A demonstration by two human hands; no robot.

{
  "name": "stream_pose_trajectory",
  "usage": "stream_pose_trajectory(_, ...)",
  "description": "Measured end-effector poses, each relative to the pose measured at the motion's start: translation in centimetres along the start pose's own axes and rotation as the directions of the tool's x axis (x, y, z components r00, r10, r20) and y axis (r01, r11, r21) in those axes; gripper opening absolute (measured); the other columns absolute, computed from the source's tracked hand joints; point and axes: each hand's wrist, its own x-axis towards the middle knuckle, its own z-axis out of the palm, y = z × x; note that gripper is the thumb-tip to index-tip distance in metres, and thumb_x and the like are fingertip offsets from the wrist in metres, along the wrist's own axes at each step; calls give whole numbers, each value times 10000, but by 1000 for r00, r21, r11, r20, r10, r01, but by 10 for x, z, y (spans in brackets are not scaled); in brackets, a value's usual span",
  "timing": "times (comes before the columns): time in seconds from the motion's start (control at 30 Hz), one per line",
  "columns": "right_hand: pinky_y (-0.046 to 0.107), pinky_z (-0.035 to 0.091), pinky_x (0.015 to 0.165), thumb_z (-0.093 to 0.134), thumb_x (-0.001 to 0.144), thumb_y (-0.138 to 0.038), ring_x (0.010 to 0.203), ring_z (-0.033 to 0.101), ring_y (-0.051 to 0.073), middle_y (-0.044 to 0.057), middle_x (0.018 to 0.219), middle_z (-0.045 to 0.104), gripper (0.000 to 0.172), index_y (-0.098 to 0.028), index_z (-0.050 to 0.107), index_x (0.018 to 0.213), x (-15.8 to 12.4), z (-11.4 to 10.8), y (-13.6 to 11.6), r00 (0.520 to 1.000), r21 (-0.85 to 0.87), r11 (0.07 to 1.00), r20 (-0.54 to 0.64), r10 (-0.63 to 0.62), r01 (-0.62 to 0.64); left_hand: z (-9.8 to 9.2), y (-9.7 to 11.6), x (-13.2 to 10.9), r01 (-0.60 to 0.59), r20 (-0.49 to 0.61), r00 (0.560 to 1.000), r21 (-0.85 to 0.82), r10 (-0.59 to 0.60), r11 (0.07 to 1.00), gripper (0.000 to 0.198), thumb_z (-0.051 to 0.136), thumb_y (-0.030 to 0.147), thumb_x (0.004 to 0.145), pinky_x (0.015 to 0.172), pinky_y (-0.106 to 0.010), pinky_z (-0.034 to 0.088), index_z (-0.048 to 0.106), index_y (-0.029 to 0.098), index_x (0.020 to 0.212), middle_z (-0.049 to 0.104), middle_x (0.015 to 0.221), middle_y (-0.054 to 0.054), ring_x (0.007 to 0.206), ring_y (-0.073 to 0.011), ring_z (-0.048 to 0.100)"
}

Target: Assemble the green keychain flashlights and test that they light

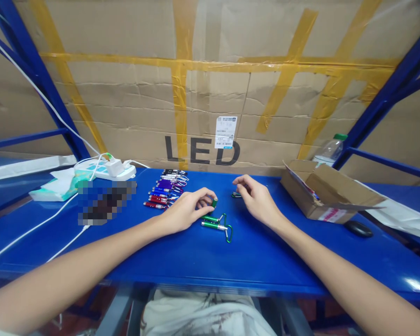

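My left hand (189,210) is curled with its fingertips closed on a small green flashlight (214,203), of which only one end shows. Just below it on the blue table lie two green keychain flashlights (214,226) with green carabiner clips, side by side. To the left, a column of similar flashlights (166,189) runs from black and silver through purple and blue to red. My right hand (258,201) hovers with bent fingers and a gap at the thumb. Beneath its fingertips is a small dark clip-like piece (235,195), partly hidden by the hand.
An open cardboard box (315,191) stands at the right, a black computer mouse (359,228) before it and a plastic bottle (331,149) behind. A white power strip (107,169), cables and a tissue pack (54,186) occupy the left. A large taped carton (140,107) walls off the back.
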Motion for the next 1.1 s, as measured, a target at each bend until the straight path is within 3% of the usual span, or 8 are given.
stream_pose_trajectory(0.13,453,506,959,515,1018,-155,1068,656,302,135,1156,695,323,-207,699,1279,2,-7,28,993,-348,934,105,-49,83,-2,4,-1,7,-4,1000,-38,-7,999,312,662,323,1000,892,-308,572,583,232,1288,750,1058,-39,963,-185,734)
stream_pose_trajectory(0.23,450,499,961,533,1031,-152,1055,640,299,142,1184,695,342,-214,705,1319,-1,-2,34,974,-413,898,216,-62,149,-3,8,-1,-2,-7,1000,-25,2,1000,282,661,328,999,875,-306,570,577,239,1253,733,1031,-28,936,-180,724)
stream_pose_trajectory(0.37,405,483,879,548,1049,-176,963,616,273,106,1075,716,228,-215,739,1167,-3,3,25,955,-414,888,284,-85,202,-4,10,-1,-13,-22,1000,-10,13,1000,274,672,329,986,841,-300,565,567,241,1223,703,998,-12,870,-165,695)
stream_pose_trajectory(0.57,377,480,809,581,1036,-208,874,614,240,66,981,723,130,-225,709,1036,-2,-2,5,965,-308,933,235,-116,187,-4,8,-1,-16,-18,1000,51,17,999,293,606,325,1026,815,-301,548,549,245,1301,679,1015,-19,887,-170,671)
stream_pose_trajectory(0.7,358,522,797,584,1059,-285,862,652,215,61,1009,724,145,-229,709,1108,-3,-4,-14,967,-18,975,138,-215,220,-4,1,0,-28,-23,999,91,30,995,281,610,364,1033,823,-318,553,579,220,1273,694,1027,-40,903,-189,670)
stream_pose_trajectory(0.83,347,549,809,629,1043,-353,881,676,212,46,997,741,142,-233,686,1094,-8,-2,-29,971,202,965,134,-199,170,-3,0,0,-81,-22,996,153,85,985,207,615,377,1040,845,-325,542,664,208,1148,684,1043,-49,886,-191,658)
stream_pose_trajectory(0.97,337,542,818,627,1047,-339,893,670,209,44,985,733,127,-226,681,1035,-10,-1,-34,951,206,959,199,-236,195,-4,3,-1,-95,-5,995,173,97,980,228,587,392,1062,845,-310,511,695,221,1167,643,1033,-42,890,-189,639)
stream_pose_trajectory(1.1,335,534,823,613,1063,-292,892,660,204,48,992,711,93,-222,669,1041,-12,-2,-34,940,184,951,192,-281,247,-3,7,-1,-51,-1,999,124,51,991,284,523,419,1088,885,-310,477,706,210,1142,659,1048,-41,946,-200,625)
